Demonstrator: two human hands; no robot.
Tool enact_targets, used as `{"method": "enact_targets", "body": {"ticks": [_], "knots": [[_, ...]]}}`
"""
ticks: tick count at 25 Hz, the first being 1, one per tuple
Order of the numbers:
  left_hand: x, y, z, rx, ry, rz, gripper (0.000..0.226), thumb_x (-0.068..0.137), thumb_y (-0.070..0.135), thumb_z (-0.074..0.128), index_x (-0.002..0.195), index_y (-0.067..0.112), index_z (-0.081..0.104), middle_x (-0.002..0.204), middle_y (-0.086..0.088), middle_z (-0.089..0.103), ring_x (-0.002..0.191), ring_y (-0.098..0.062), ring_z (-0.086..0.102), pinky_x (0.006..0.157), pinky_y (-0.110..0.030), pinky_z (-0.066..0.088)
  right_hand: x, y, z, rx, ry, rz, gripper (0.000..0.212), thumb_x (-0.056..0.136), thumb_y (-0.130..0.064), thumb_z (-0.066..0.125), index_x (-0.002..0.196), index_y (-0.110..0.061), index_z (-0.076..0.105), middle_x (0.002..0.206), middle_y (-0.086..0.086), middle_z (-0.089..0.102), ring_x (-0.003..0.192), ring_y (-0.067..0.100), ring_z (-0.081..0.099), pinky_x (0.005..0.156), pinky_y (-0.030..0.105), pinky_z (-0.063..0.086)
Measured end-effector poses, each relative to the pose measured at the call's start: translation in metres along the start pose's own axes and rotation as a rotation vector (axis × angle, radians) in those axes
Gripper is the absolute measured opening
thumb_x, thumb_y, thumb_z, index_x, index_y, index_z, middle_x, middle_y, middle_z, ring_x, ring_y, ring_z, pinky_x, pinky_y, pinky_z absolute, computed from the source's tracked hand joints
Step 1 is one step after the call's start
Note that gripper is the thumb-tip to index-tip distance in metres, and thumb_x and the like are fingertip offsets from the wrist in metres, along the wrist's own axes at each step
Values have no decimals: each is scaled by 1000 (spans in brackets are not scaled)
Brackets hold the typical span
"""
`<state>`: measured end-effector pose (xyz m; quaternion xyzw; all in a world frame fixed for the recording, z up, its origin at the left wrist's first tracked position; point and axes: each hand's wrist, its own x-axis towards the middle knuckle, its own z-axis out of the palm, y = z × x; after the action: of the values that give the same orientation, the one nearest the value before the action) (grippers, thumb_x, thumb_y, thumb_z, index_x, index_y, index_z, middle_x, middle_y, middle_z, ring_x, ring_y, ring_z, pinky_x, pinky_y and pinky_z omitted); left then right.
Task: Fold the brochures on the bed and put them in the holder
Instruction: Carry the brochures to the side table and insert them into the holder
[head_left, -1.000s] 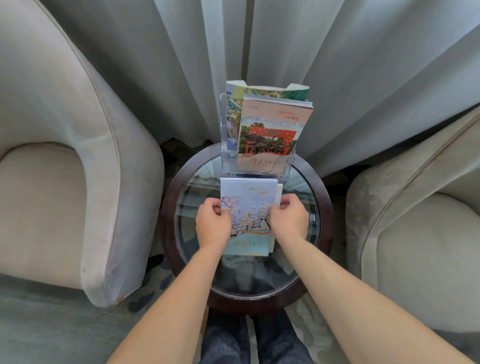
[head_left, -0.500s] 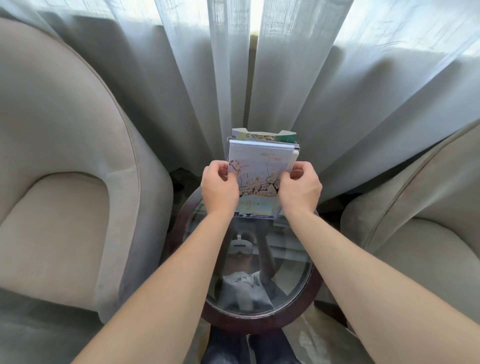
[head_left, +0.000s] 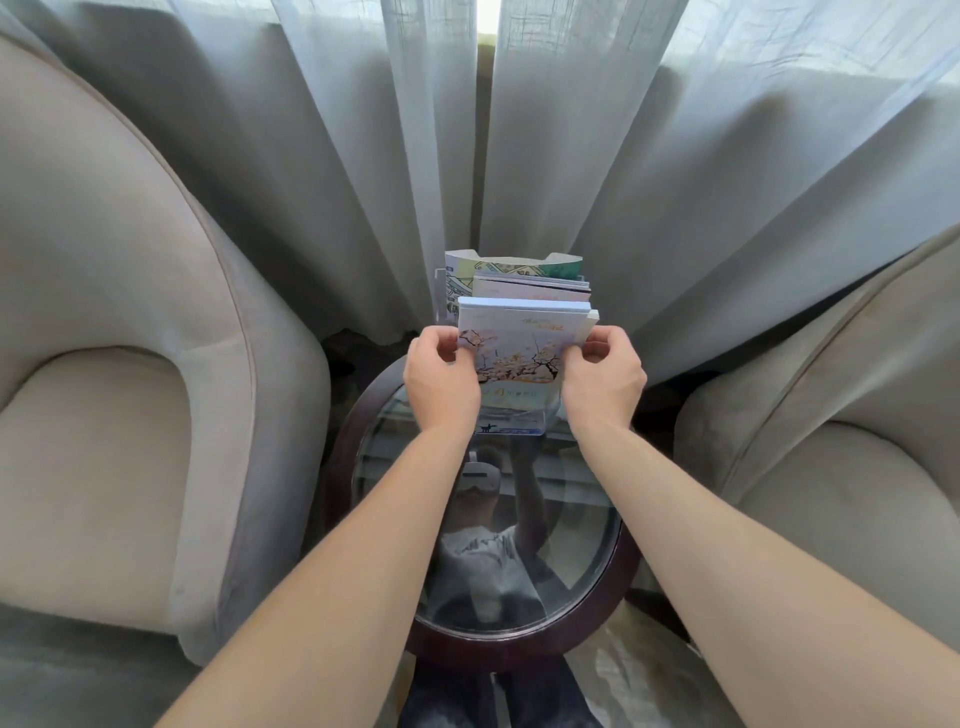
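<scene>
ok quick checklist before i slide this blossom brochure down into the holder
1. Left hand pinches the blossom brochure at its left edge: ok.
2. Right hand pinches its right edge: ok.
3. Brochure upright and roughly square to the clear holder: ok.
4. Brochure in front of the ones already stored: ok.
5. Bottom edge seated in the front pocket: cannot tell.
6. Holder standing steady on the glass table: ok.
</scene>
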<state>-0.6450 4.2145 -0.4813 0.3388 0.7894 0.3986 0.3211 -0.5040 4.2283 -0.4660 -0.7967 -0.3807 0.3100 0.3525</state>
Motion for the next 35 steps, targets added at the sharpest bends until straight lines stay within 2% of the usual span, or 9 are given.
{"method": "enact_targets", "body": {"ticks": [8,11,13,16,18,22,24,30,35], "knots": [[6,-32,14,100,-14,-87,8,92,18,63,90,25,63,97,4,68,94,-20,63,86,-45,56,4,32,18,-84,-59,11,3,87,-25,66,88,-27,64,88,-10,69,87,15,64,76,36,53],[5,-41,14,144,-37,-107,6,94,21,63,98,23,67,103,3,70,97,-18,64,88,-45,57,4,41,22,-86,-85,40,5,91,-26,66,95,-27,64,96,-8,70,93,16,65,81,41,57],[3,-43,13,128,-59,-101,18,95,23,63,112,22,68,106,5,70,98,-14,64,90,-43,57,4,43,23,-70,-88,58,16,91,-24,67,106,-27,62,107,-7,67,97,13,64,86,43,58],[-5,-42,14,76,-84,-77,40,96,22,59,135,25,57,115,8,66,108,-13,62,97,-42,54,2,41,24,-54,-96,48,47,91,-17,68,133,-26,50,132,-5,52,118,13,55,96,39,54],[-15,-42,17,80,-99,-45,52,96,18,56,146,28,45,132,5,58,121,-15,55,102,-41,50,-1,40,26,-61,-126,29,54,91,-15,65,141,-27,46,138,-6,48,124,13,51,99,38,50],[-36,-43,27,62,-163,-32,73,96,16,53,157,32,17,154,2,38,137,-17,41,111,-31,38,-8,40,29,-67,-141,-14,48,89,-13,61,135,-26,54,121,-11,51,108,5,47,97,33,47],[-37,-41,30,75,-165,-50,78,96,18,53,158,34,9,158,3,33,141,-18,36,108,-26,31,-9,41,30,-65,-152,-18,48,89,-11,62,134,-26,54,118,-13,50,108,3,45,98,32,46],[-46,-35,38,48,-156,-121,78,97,18,49,158,36,3,163,4,25,145,-20,30,111,-31,30,-10,47,28,-45,-151,26,61,89,-10,62,147,-22,45,139,-4,50,127,14,51,107,37,44],[-49,-42,39,66,-205,-118,77,99,17,47,159,30,0,166,4,16,149,-19,20,111,-26,21,-14,57,28,-59,-178,10,52,89,-10,60,139,-24,54,130,-3,54,120,15,54,104,42,48]]}}
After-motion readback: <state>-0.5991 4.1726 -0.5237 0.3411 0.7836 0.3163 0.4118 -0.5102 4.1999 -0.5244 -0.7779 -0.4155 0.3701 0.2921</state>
